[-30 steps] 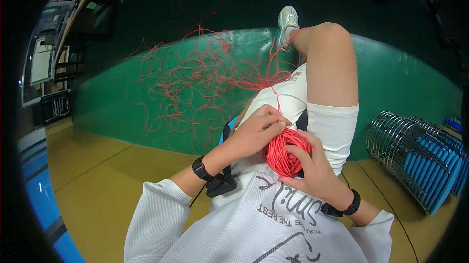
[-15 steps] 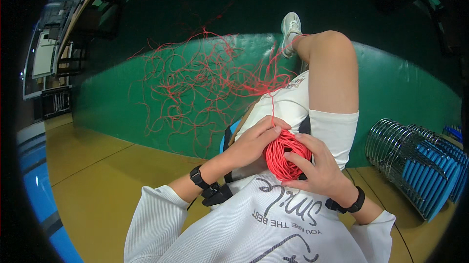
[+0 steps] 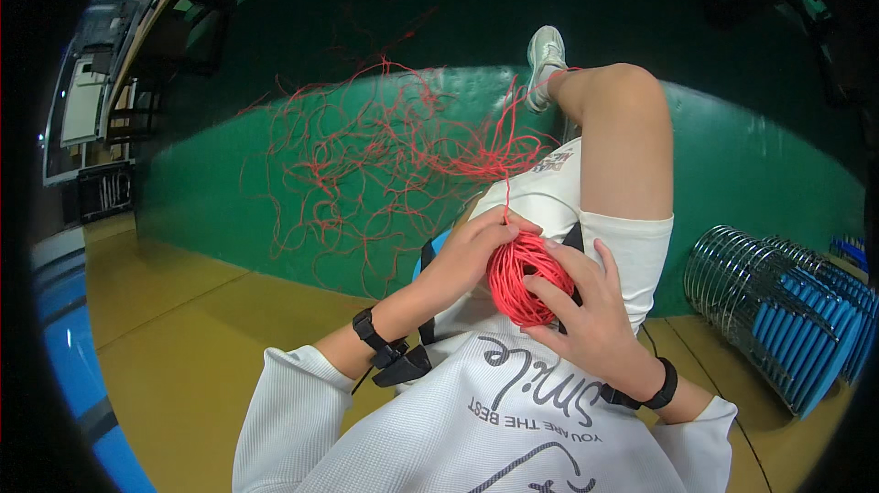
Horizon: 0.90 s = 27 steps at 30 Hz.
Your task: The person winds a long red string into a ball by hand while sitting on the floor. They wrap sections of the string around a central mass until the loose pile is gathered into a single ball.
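A ball of red cord (image 3: 509, 289) rests low over my lap, wound in many turns with a dark hollow in its middle. My right hand (image 3: 586, 314) grips it from the right, with the thumb beneath and fingers across the front; one finger is raised off it. At the ball's upper left, my left hand (image 3: 469, 253) pinches the strand where it meets the winding. From there the strand runs up to a bundle of red cord (image 3: 490, 163) by my thigh. Loose tangled cord (image 3: 357, 159) spreads beyond it over the green surface.
To the right stand stacked chairs (image 3: 787, 328) with chrome frames and blue seats. The green step (image 3: 201, 195) meets a yellow tiled floor (image 3: 174, 337). Blue glossy furniture (image 3: 78, 374) lines the left edge. My bent leg (image 3: 627, 140) and white shoe (image 3: 547, 58) are ahead.
The ball and both hands have shifted slightly left and up. One finger of my right hand has lifted away from the ball. The loose cord looks nearly the same.
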Each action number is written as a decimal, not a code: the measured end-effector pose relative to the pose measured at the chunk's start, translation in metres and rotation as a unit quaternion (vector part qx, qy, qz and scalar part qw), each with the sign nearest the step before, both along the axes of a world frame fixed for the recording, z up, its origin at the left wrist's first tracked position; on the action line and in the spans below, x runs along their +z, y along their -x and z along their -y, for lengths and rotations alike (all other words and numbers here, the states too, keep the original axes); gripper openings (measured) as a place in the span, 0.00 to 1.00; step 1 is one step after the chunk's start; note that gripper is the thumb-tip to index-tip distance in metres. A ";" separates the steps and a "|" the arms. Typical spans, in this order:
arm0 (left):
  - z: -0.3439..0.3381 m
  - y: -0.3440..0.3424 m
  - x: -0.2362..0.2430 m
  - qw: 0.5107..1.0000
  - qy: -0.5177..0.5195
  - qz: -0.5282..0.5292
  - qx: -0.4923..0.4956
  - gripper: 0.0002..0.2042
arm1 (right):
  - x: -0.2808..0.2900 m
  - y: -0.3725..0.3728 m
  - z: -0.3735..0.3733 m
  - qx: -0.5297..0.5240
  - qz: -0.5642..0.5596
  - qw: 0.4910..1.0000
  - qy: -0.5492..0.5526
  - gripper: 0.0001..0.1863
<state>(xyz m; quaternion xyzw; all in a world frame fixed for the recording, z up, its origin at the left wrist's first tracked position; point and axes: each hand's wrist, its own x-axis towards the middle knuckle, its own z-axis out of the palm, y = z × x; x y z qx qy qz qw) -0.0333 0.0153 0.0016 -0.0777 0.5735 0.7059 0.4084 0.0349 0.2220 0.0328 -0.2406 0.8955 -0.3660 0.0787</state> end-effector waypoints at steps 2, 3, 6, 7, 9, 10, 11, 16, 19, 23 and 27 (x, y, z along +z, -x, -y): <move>-0.001 -0.001 0.000 1.000 0.002 0.014 0.018 0.17 | -0.003 -0.001 -0.001 0.000 -0.002 1.000 0.001 0.35; -0.003 0.000 0.001 0.999 0.006 0.036 0.026 0.17 | -0.006 -0.002 -0.003 -0.004 -0.004 1.000 -0.001 0.35; -0.004 -0.002 -0.001 0.997 0.004 0.062 0.050 0.17 | -0.022 -0.003 -0.006 0.001 -0.025 0.999 0.035 0.34; -0.004 -0.004 -0.001 0.996 0.000 0.066 0.066 0.17 | -0.026 -0.003 -0.009 0.000 -0.025 0.999 0.035 0.34; -0.008 -0.012 0.013 0.997 0.019 0.033 0.070 0.16 | -0.034 -0.003 -0.016 0.022 -0.063 0.997 0.035 0.34; -0.010 -0.018 0.017 0.997 0.039 0.001 0.073 0.16 | -0.034 -0.004 -0.019 0.022 -0.062 0.997 0.035 0.34; -0.012 -0.025 0.014 0.997 0.039 0.002 0.072 0.16 | -0.032 -0.004 -0.023 0.029 -0.060 0.997 0.030 0.35; -0.023 -0.046 0.011 0.990 0.064 -0.111 0.061 0.16 | -0.018 -0.007 -0.030 0.039 0.064 0.990 0.122 0.36; -0.028 -0.055 0.012 0.986 0.075 -0.142 0.039 0.17 | -0.001 -0.008 -0.020 -0.074 0.146 0.967 0.195 0.42; -0.030 -0.062 0.014 0.981 0.078 -0.177 0.003 0.19 | 0.010 0.000 -0.009 -0.035 0.165 0.985 0.037 0.55; -0.021 -0.054 0.001 0.978 0.072 -0.193 0.018 0.20 | 0.006 0.001 -0.008 -0.022 0.118 0.992 0.026 0.50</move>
